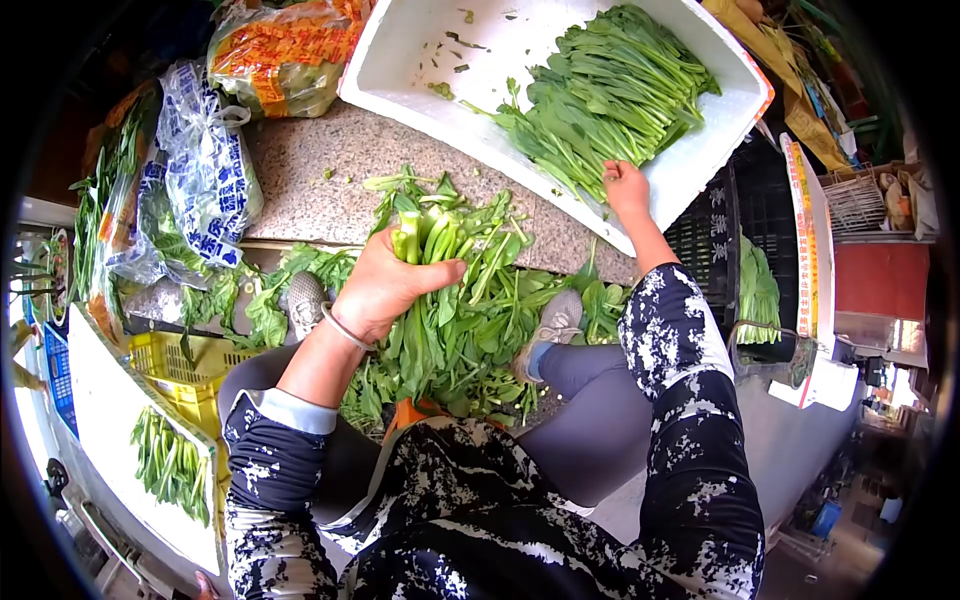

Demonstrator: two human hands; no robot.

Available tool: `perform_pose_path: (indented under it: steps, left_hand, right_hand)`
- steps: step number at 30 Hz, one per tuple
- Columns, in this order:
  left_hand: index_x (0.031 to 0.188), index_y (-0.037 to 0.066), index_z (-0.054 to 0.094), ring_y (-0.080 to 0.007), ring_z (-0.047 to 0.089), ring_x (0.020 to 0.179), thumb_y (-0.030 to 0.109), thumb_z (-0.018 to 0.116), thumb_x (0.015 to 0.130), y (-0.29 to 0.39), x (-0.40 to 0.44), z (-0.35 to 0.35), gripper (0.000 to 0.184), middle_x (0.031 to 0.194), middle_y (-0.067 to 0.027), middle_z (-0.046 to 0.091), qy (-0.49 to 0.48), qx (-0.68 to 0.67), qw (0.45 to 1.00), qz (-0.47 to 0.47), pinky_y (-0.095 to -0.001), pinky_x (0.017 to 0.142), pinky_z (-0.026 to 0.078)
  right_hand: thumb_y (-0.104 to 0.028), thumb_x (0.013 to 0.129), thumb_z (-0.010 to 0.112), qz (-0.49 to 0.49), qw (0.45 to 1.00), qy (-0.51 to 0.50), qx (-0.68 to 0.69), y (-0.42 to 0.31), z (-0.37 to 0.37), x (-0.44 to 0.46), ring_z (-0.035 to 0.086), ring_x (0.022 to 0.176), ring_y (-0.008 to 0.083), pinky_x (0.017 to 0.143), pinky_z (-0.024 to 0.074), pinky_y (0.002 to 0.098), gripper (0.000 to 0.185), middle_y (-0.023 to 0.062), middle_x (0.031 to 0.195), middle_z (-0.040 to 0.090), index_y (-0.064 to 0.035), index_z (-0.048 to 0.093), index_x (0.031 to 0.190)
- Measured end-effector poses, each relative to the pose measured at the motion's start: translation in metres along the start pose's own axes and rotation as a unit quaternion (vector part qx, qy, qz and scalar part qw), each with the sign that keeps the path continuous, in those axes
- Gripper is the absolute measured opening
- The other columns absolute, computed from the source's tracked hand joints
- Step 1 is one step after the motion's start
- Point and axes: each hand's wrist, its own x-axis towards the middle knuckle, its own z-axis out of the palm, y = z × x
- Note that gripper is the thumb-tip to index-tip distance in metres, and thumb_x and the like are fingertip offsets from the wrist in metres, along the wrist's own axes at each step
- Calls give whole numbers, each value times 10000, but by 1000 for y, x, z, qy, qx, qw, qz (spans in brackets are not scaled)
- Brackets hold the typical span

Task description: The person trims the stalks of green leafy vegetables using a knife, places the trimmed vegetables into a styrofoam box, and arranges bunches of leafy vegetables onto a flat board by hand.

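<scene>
My left hand point(385, 285) is wrapped around a bunch of leafy greens point(430, 235), cut stalk ends up. It is above a heap of loose greens point(450, 340) between my feet. My right hand point(627, 188) reaches over the near wall of a white foam box point(455, 75), fingers closed on the stalk end of a leafy green. In the box lies a large pile of greens point(620, 85), stalks toward the right. Exactly how many stalks my right fingers grip is hidden.
Plastic bags of vegetables point(205, 165) stand at the left, on and beside a stone step point(330, 165). A white foam box point(110, 430) with greens and a yellow crate point(180, 365) are at lower left. Black crates point(715, 220) and a bundle of greens point(758, 285) are at the right.
</scene>
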Motion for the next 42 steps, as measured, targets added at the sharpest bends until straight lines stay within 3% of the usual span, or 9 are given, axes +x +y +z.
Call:
perform_pose_path:
  steps: [4,6,8,10,12,20,23,31,42]
  left_hand:
    - [913,17,597,-71,558,696,33,702,684,-2,-1,3,252,801,-3,614,-5,91,995,39,-217,669,465]
    - [903,-3,597,-66,556,687,65,707,678,-9,-1,6,260,788,-7,617,-16,174,978,116,-213,682,462]
    - [897,-5,601,-179,607,788,74,700,614,-6,-6,9,310,911,-102,630,43,375,891,253,-277,754,480]
    - [872,14,605,-265,590,922,64,684,573,-7,-4,14,313,1052,-116,604,35,395,849,349,-339,831,465]
    - [850,29,601,-292,544,1030,53,668,558,-5,-6,20,301,1171,-103,557,42,427,805,410,-369,895,429]
    - [865,35,594,-270,590,895,94,712,560,-7,-12,20,332,985,-96,603,7,345,859,379,-337,779,477]
    - [865,27,594,-275,594,884,82,706,556,-7,-12,14,334,976,-113,602,10,326,872,364,-329,775,477]
    - [868,11,596,-241,584,887,34,669,580,-4,-15,10,298,973,-108,595,6,324,882,341,-316,816,454]
    - [890,15,607,-241,590,896,46,674,585,-6,-14,8,314,978,-105,607,-17,313,889,335,-311,823,457]
  right_hand:
    - [-144,735,671,12,980,72,182,-15,-30,-5,630,730,136,658,474,260,288,74,793,663,-20,623,990]
    - [-134,767,650,131,937,-5,323,-58,-58,-31,623,709,121,648,471,243,250,54,787,658,-10,626,982]
    - [-104,793,623,141,952,-64,265,-101,-81,-61,620,690,119,642,466,237,223,54,792,651,0,622,990]
    - [-173,822,612,5,952,-134,274,-131,-85,-94,348,407,19,360,257,165,249,30,701,614,-33,620,1028]
    - [-174,833,601,-44,941,-204,266,-148,-87,-120,350,413,22,371,263,162,241,21,674,599,-28,622,1024]
    - [-265,895,524,-14,872,-272,407,-183,-95,-172,406,499,35,433,301,161,349,45,706,575,28,575,1077]
    - [-317,929,448,-30,788,-332,517,-179,-88,-177,408,601,30,499,325,162,412,-3,739,526,-12,509,1199]
    - [-253,908,509,-76,852,-310,415,-191,-89,-182,405,622,30,524,328,171,403,-32,706,487,-30,486,1243]
    - [-195,907,507,44,771,-377,512,-179,-87,-171,326,517,34,477,284,176,335,-68,613,400,-19,532,1192]
